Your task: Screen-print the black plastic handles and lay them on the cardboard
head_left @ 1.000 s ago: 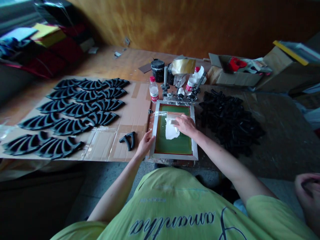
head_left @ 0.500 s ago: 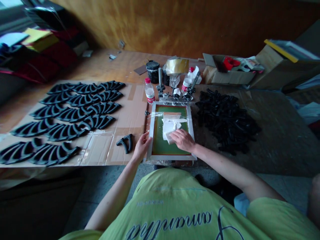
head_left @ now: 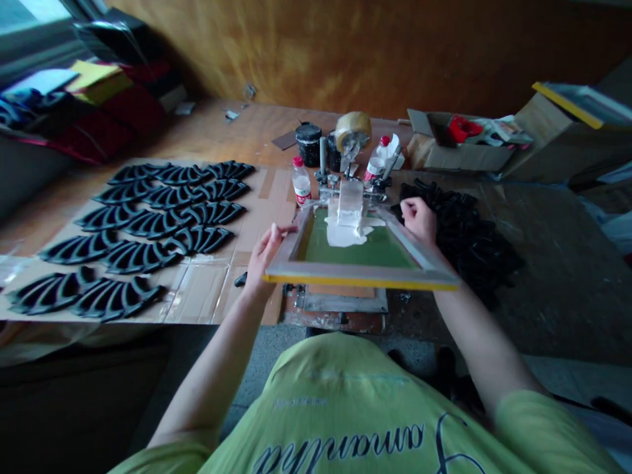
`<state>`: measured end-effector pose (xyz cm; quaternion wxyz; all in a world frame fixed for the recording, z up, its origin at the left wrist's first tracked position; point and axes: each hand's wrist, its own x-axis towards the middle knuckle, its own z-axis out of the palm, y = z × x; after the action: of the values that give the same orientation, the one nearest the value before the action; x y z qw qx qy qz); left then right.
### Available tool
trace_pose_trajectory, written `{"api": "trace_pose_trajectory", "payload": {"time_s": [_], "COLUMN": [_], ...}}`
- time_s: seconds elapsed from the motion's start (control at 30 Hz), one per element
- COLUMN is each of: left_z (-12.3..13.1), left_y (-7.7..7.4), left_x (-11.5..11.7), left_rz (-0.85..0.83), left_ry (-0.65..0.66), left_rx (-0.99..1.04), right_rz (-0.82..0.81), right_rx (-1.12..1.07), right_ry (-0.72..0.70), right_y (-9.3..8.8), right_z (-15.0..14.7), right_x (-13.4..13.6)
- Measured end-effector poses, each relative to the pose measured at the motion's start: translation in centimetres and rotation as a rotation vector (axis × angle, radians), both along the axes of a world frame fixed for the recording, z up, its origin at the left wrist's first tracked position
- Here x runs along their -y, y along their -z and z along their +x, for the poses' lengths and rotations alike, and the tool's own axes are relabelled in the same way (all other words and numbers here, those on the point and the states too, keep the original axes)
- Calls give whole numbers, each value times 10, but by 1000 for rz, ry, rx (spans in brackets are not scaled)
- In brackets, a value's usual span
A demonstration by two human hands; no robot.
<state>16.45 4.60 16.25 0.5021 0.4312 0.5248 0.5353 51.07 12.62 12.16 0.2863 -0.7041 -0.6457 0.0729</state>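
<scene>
Your left hand [head_left: 264, 253] grips the frame's [head_left: 363, 273] left rail at frame centre; your right hand [head_left: 419, 220] is curled at its right rail, by the black pile [head_left: 464, 230]. Tilt it further and the wet white ink [head_left: 348, 234] could slide across the smooth green mesh [head_left: 380, 250].

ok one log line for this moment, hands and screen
left hand: grips screen frame left edge | right hand: at right edge | frame: near end raised | white ink: on mesh
</scene>
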Motion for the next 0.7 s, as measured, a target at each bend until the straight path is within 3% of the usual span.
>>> {"api": "trace_pose_trajectory", "payload": {"time_s": [0.07,0.13,0.23,0.3,0.37,0.43,0.47,0.53,0.6,0.63,0.7], "left_z": [9,16,25,33,44,57,62,66,54,42,4], "left_y": [-22,-39,-46,-32,-5,28,43,67,82,88,98], "left_x": [-25,-50,-66,-52,-20,20,38,65,74,73,65], "left_rz": [122,175,191,152,-13,-362,-485,-581,-597,-594,-581], "left_ry": [0,34,5,-54,-2,257,301,248,120,58,-69], "left_rx": [60,99,132,151,155,146,173,280,354,347,228], "right_rz": [-102,-158,-205,-257,-283,-209,-137,17,101,107,47], "right_rx": [22,79,253,313,283,227,208,188,168,156,167], "right_ry": [-34,-171,-332,-309,-217,-178,-221,-464,-740,-806,-702], "right_y": [26,54,80,82,74,65,61,58,60,62,65], "right_z": [2,-16,-58,-81,-97,-115,-124,-140,-142,-133,-95], "right_x": [19,41,64,72,78,89,97,110,113,108,88]}}
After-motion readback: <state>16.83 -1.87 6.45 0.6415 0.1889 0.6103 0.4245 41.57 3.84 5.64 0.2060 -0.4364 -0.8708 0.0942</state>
